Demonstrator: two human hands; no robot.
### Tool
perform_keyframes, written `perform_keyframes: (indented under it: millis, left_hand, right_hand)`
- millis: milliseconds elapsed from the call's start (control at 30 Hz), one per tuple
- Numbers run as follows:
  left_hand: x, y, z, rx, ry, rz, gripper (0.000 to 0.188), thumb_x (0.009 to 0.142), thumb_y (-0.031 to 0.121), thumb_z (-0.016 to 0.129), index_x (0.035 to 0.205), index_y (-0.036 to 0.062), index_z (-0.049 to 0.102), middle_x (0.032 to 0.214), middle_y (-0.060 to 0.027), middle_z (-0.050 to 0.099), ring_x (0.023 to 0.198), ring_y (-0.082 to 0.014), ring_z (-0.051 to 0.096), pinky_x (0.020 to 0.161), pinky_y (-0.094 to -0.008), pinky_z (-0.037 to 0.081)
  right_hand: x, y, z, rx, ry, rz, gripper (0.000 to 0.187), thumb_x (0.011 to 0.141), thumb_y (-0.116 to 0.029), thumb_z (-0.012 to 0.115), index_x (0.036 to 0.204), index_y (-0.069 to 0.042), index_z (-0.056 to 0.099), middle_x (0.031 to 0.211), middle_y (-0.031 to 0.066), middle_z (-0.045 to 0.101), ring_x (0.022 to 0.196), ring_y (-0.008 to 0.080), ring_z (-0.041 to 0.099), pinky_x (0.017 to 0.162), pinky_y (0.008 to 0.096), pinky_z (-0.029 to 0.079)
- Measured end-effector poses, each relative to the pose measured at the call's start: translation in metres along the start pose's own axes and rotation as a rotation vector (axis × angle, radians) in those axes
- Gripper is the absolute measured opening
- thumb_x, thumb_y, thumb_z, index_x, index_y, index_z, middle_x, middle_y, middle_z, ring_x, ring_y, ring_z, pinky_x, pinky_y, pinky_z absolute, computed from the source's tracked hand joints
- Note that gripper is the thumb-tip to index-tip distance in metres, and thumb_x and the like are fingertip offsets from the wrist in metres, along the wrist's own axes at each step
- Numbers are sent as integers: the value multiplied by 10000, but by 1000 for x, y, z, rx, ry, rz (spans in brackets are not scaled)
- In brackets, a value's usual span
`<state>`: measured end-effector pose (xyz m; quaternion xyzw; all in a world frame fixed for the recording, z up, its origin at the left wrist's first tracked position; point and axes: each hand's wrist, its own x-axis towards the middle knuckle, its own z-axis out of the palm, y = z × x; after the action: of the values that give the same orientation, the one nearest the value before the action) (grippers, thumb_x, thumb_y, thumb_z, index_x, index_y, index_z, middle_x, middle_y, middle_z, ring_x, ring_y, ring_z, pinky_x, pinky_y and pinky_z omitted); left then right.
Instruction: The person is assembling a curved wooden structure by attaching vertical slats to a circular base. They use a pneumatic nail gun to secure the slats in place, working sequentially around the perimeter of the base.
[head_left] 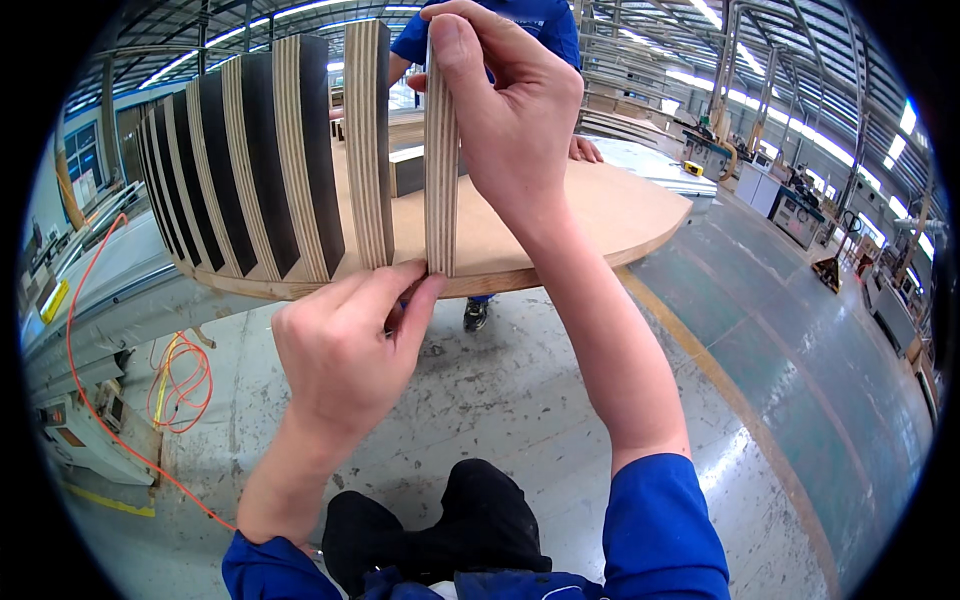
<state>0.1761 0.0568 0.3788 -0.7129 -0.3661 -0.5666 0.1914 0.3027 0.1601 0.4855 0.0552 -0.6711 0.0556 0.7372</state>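
My right hand [520, 100] grips the upper end of an upright plywood slat [441, 190], thumb on its near edge and fingers behind. Low down, my left hand [350, 335] is pinched at the foot of the same slat, where it meets the rim of a curved wooden board [600, 215]. Whether a small part sits between the left fingertips is hidden. Just left stands another upright plywood slat [368, 150]. Further left, several more slats [300, 150] with striped ply edges and dark faces follow the board's curve.
Across the board stands a co-worker in a blue shirt [550, 25], one hand [585, 150] at the board's far side. A dark block [408, 175] lies on the board. An orange hose [85, 385] runs down the left. Machines [800, 215] line the right.
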Motion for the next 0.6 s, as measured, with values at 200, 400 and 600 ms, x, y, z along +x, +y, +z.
perform_keyframes:
  millis: [200,400,600]
  left_hand:
    - [4,-1,1,-72,9,-23,72,823,101,793,820,53,739,633,-91,647,492,-236,593,469,-338,433]
    - [3,1,-6,-123,-80,-107,65,829,-12,764,882,-43,742,708,-129,711,590,-171,696,542,-261,511]
    - [-22,-21,-9,-241,236,45,60,863,-38,727,921,-39,739,661,-57,671,533,-76,597,497,-214,425]
  right_hand:
    - [0,-3,-2,0,-4,-3,249,1004,-146,651,1145,51,708,804,62,717,739,98,703,615,180,542]
    - [-2,-3,-1,19,-12,3,251,1006,-153,651,1139,53,706,802,69,721,741,109,718,618,177,542]
    - [0,5,-3,1,-38,-34,260,1010,-172,648,1137,46,709,806,73,725,741,118,730,626,181,544]
